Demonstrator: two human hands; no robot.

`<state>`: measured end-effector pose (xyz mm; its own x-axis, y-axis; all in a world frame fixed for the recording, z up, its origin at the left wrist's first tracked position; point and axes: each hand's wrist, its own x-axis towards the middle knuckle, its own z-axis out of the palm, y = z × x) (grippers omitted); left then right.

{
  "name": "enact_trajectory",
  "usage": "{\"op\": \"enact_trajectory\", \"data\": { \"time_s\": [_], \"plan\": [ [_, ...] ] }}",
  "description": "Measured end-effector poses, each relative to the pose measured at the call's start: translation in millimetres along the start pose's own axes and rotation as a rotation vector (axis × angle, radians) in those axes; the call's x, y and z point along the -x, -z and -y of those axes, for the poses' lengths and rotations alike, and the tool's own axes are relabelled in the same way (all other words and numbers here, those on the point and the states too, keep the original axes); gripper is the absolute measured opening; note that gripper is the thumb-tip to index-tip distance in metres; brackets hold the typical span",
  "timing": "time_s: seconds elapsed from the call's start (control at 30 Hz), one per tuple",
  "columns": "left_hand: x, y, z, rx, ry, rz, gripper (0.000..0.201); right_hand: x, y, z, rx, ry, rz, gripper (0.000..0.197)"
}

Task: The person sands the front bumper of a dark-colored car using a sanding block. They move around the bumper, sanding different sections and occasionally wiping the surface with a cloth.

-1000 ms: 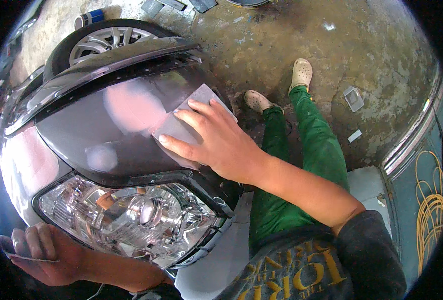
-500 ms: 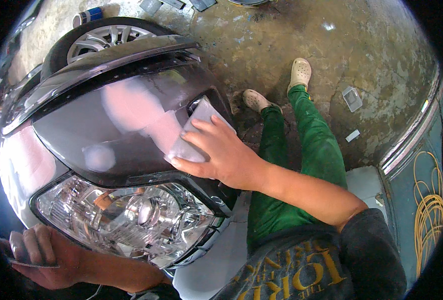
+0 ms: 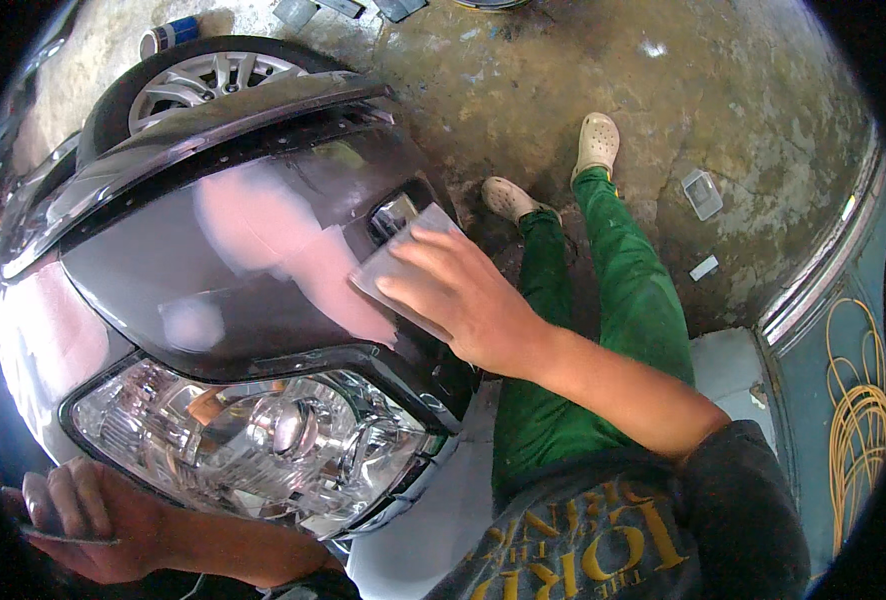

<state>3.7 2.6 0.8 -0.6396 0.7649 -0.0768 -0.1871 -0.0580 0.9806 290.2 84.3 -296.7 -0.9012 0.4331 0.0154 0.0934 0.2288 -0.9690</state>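
My right hand (image 3: 458, 295) presses a flat grey piece of sandpaper (image 3: 393, 262) onto the dark car fender (image 3: 263, 320), fingers spread over its top. Beside the sandpaper runs a sanded pink patch (image 3: 323, 255) with pale, feathered edges. A small recess with a shiny insert (image 3: 395, 215) lies just beyond the sandpaper. At the lower left my left hand (image 3: 78, 510), its fingertips dusty, is curled with a thin grey sheet (image 3: 68, 540) pinched in it. What this sheet is I cannot make out. A clear headlight (image 3: 283, 430) sits between my two hands.
Past the fender stands a wheel (image 3: 213, 80), with a blue can (image 3: 170, 36) behind it. On the stained floor lie a clear plastic tub (image 3: 703, 194) and a small white block (image 3: 704, 267). A coiled yellow hose (image 3: 856, 450) is at the right.
My right hand and the sandpaper have shifted a little to the right over the fender, uncovering more of the pink patch and the recess. My left hand has stayed in nearly the same place.
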Motion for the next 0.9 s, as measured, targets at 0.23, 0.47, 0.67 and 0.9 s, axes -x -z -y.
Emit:
{"op": "enact_trajectory", "data": {
  "time_s": [0.23, 0.47, 0.67, 0.9],
  "plan": [
    [1.6, 7.7, -2.9, -0.026, -0.001, 0.006, 0.032, -42.1, -3.0, -3.7, 0.054, 0.024, 0.023, 0.045],
    [-0.7, 0.3, -0.4, 0.057, 0.054, 0.000, 0.019, 6.8, -0.2, 5.8, 0.050, 0.044, 0.191, 0.049],
    [-4.5, -6.6, -1.0, 0.035, 0.063, -0.040, 0.020, 76.6, 6.7, 10.8, 0.093, 0.024, 0.388, 0.050],
    [-0.3, -7.9, 2.7, 0.007, 0.012, -0.059, 0.023, 40.1, 28.0, -6.6, 0.043, -0.038, 0.157, 0.048]
  ]
}}
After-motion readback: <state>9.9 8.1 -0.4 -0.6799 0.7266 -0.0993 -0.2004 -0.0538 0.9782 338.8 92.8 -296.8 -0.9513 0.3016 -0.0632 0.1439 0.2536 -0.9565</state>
